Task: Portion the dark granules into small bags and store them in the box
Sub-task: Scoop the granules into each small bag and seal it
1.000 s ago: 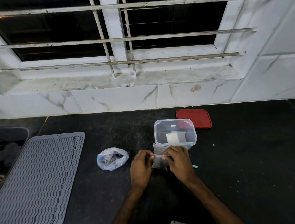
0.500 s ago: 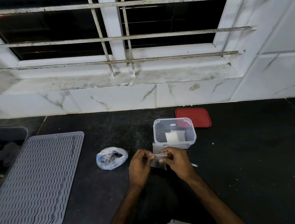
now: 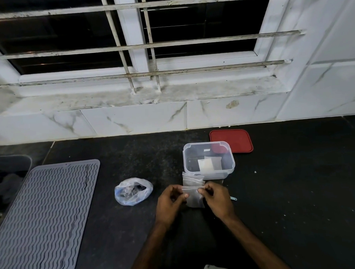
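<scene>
My left hand (image 3: 170, 203) and my right hand (image 3: 217, 199) pinch the two top corners of a small clear zip bag (image 3: 193, 197), held upright just above the dark counter. Behind it lie several more small bags (image 3: 191, 179) against the clear plastic box (image 3: 228, 155). The box stands open with a few small bags (image 3: 209, 163) lying inside. To the left sits a crumpled clear bag of dark granules (image 3: 133, 191). Whether the held bag has granules in it I cannot tell.
The red lid (image 3: 231, 140) lies flat behind the box by the wall. A grey ribbed mat (image 3: 44, 217) covers the left counter beside a sink (image 3: 7, 174). A small pale blue scoop handle (image 3: 233, 198) pokes out right of my right hand.
Both hands have stayed in place with the small bag; the fingers have spread slightly along its top edge, stretching it wider.
</scene>
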{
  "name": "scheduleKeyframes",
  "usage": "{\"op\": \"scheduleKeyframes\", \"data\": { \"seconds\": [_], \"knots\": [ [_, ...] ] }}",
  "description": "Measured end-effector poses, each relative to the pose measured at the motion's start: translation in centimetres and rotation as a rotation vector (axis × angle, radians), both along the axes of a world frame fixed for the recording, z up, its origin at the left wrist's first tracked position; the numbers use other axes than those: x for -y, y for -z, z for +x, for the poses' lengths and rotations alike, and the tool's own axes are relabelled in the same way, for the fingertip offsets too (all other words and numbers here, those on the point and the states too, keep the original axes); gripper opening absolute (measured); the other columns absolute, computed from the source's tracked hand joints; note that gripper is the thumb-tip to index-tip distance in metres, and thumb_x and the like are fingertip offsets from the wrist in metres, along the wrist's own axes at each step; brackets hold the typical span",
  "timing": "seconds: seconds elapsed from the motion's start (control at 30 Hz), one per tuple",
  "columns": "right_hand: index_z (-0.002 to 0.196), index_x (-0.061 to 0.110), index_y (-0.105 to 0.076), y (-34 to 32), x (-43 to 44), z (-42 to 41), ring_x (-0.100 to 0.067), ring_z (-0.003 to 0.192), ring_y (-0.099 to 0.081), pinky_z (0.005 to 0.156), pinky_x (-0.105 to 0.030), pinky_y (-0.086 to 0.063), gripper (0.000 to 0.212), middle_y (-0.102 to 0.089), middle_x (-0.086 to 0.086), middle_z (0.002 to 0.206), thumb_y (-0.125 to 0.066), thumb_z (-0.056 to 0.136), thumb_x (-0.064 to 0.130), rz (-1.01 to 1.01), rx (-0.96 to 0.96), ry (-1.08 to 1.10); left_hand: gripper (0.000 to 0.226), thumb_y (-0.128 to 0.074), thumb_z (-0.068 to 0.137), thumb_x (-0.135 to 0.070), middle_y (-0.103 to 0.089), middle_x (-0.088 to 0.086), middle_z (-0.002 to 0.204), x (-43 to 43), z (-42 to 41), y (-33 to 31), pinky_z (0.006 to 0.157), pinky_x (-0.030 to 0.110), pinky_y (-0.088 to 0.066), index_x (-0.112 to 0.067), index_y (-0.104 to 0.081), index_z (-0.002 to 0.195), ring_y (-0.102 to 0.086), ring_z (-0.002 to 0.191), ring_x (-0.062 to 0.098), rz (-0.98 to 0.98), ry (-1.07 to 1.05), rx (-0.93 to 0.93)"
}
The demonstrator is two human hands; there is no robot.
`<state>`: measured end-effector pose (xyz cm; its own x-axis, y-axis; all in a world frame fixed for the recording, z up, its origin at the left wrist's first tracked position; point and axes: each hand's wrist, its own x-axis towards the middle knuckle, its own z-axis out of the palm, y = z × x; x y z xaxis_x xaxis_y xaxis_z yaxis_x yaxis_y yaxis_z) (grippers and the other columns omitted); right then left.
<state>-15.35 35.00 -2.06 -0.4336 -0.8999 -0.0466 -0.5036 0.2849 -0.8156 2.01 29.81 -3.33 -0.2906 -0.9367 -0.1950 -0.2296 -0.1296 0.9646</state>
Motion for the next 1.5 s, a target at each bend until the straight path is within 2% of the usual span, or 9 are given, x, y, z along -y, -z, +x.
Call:
{"op": "scheduleKeyframes", "data": {
  "seconds": [0.17, 0.27, 0.47, 0.63, 0.8, 0.93, 1.1, 1.33, 1.5],
  "knots": [
    [0.089, 0.020, -0.069, 0.1, 0.3, 0.2, -0.005, 0.079, -0.066, 0.080, -0.028, -0.054, 0.007, -0.072, 0.008, 0.085, -0.074, 0.085, 0.020, 0.032, 0.041, 0.002, 0.024, -0.079, 0.075, -0.032, -0.072, -0.013, 0.092, 0.5, 0.4, 1.5, 0.081, 0.039, -0.059, -0.038, -0.065, 0.094, -0.069, 0.085, 0.007, 0.005, 0.089, 0.213],
    [0.114, 0.019, -0.066, -0.9, -0.2, 0.4, -0.010, 0.101, -0.061, 0.093, -0.029, -0.050, 0.029, -0.067, 0.006, 0.110, -0.072, 0.086, 0.025, 0.037, -0.115, -0.040, 0.016, -0.074, 0.081, -0.027, -0.072, -0.015, 0.088, 0.6, 0.3, 1.5, 0.082, 0.039, -0.058, -0.037, -0.066, 0.091, -0.068, 0.083, 0.003, -0.029, 0.066, 0.228],
    [0.097, 0.014, -0.067, -5.0, 3.1, -2.8, -0.017, 0.097, -0.056, 0.080, -0.030, -0.046, 0.011, -0.064, 0.001, 0.102, -0.060, 0.092, 0.009, -0.146, -0.438, -0.040, 0.014, -0.069, 0.087, -0.020, -0.072, -0.015, 0.083, 1.0, 0.1, 1.1, 0.080, 0.039, -0.059, -0.033, -0.066, 0.086, -0.069, 0.078, 0.002, -0.072, 0.030, 0.240],
    [0.121, 0.004, -0.064, -3.3, 9.7, -7.2, -0.026, 0.113, -0.059, 0.096, -0.032, -0.045, 0.032, -0.065, -0.012, 0.122, -0.063, 0.089, 0.008, 0.375, -0.513, -0.195, 0.014, -0.065, 0.091, -0.020, -0.071, -0.014, 0.088, 1.8, -0.2, -0.2, 0.079, 0.030, -0.058, -0.034, -0.063, 0.093, -0.067, 0.081, -0.002, -0.130, -0.014, 0.248],
    [0.141, 0.013, -0.049, -2.7, 12.0, -7.7, -0.027, 0.126, -0.053, 0.107, -0.035, -0.042, 0.049, -0.055, -0.010, 0.139, -0.060, 0.093, 0.016, 0.636, -0.707, -0.449, 0.011, -0.064, 0.091, -0.021, -0.070, -0.012, 0.092, 3.0, -0.1, -1.0, 0.081, 0.029, -0.056, -0.030, -0.063, 0.099, -0.065, 0.086, -0.001, -0.157, -0.024, 0.258],
    [0.136, 0.015, -0.054, -1.5, 12.9, -8.0, -0.026, 0.118, -0.059, 0.102, -0.037, -0.048, 0.053, -0.061, -0.008, 0.131, -0.070, 0.086, 0.023, 0.576, -0.768, -0.420, 0.012, -0.064, 0.091, -0.020, -0.068, -0.013, 0.094, 2.8, 0.2, -1.3, 0.081, 0.028, -0.055, -0.030, -0.063, 0.098, -0.063, 0.087, -0.002, -0.185, -0.028, 0.280],
    [0.119, 0.014, -0.066, -1.8, 12.2, -8.0, -0.023, 0.107, -0.064, 0.093, -0.034, -0.052, 0.035, -0.069, -0.005, 0.117, -0.071, 0.086, 0.023, 0.447, -0.831, -0.336, 0.016, -0.064, 0.091, -0.019, -0.069, -0.014, 0.094, 2.0, 0.7, -1.1, 0.083, 0.030, -0.056, -0.035, -0.061, 0.093, -0.064, 0.087, -0.003, -0.153, -0.068, 0.246],
    [0.093, 0.015, -0.068, -7.5, 8.9, -5.3, -0.019, 0.093, -0.061, 0.068, -0.028, -0.045, 0.009, -0.069, 0.002, 0.093, -0.071, 0.086, 0.020, 0.112, -0.658, -0.126, 0.016, -0.065, 0.091, -0.011, -0.071, -0.010, 0.093, 1.4, -0.5, -2.6, 0.080, 0.026, -0.055, -0.026, -0.066, 0.096, -0.066, 0.087, 0.003, -0.118, -0.129, 0.040],
    [0.076, 0.016, -0.057, -9.0, 6.1, -3.5, -0.008, 0.064, -0.062, 0.057, -0.016, -0.040, 0.021, -0.069, 0.001, 0.074, -0.073, 0.086, 0.022, -0.002, 0.058, -0.003, 0.032, -0.070, 0.088, -0.013, -0.069, -0.002, 0.108, 1.8, -2.1, -4.5, 0.084, 0.024, -0.053, -0.014, -0.060, 0.119, -0.065, 0.098, 0.007, -0.025, -0.167, -0.172]
  ]
}}
